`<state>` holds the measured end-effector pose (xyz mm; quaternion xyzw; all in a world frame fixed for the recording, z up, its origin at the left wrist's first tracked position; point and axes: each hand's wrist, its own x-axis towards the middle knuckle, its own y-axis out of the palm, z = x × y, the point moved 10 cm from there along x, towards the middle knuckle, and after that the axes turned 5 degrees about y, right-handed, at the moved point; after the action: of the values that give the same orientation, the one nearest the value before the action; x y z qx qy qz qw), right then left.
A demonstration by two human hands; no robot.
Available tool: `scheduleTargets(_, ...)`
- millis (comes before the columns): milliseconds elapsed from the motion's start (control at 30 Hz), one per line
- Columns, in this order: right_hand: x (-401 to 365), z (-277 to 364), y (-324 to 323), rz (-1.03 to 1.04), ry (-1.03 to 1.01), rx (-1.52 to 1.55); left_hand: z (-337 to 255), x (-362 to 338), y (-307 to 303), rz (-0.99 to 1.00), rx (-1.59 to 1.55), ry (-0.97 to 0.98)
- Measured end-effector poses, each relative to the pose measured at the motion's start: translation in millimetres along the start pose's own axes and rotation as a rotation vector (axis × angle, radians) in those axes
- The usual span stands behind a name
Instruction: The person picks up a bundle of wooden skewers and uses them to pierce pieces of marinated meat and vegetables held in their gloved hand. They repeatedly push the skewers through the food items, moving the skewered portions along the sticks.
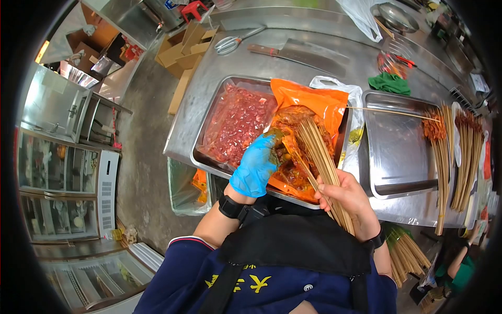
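Steel table (201, 99) is filling most of the head view and carrying two metal trays. The big tray (243, 79) is sitting straight ahead of the person. It is holding a clear bag of raw red meat (238, 120) on its left and an open orange bag (308, 99) on its right. Marinated meat (287, 125) is lying inside the orange bag. The second tray (397, 146) is sitting well to the right, with loaded skewers (436, 131) lying along its far edge. A cleaver (303, 55) is lying beyond the trays.

Right hand (345, 196), bare, is wrapping its fingers closed around the skewer bundle (316, 152) at its lower end. The bundle's long axis is running from the palm up and to the left, over the orange bag.

Left hand (256, 162), in a blue glove, is reaching into the bag. Its sauce-coated fingertips (274, 140) are bunching on the marinated meat and seem to be pinching a piece. The meat is lying just left of the bundle's upper half. The left hand is nearer to the meat.
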<state>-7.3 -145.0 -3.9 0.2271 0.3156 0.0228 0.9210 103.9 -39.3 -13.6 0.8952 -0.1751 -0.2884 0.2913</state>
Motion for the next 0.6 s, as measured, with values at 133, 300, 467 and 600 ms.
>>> scheduleTargets(133, 0, 1, 0, -0.001, -0.01, 0.005, 1, -1, 3, 0.03, 0.079, -0.007)
scheduleTargets(300, -1, 2, -2, -0.003, -0.031, 0.009, -17, -4, 7, 0.11, 0.123, 0.193)
scheduleTargets(467, -1, 1, -5, -0.036, -0.039, 0.008, -40, -18, 18, 0.151, 0.038, 0.33)
scheduleTargets(600, -1, 2, -2, -0.013, -0.042, 0.011, -43, -13, 10, 0.023, 0.343, 0.521)
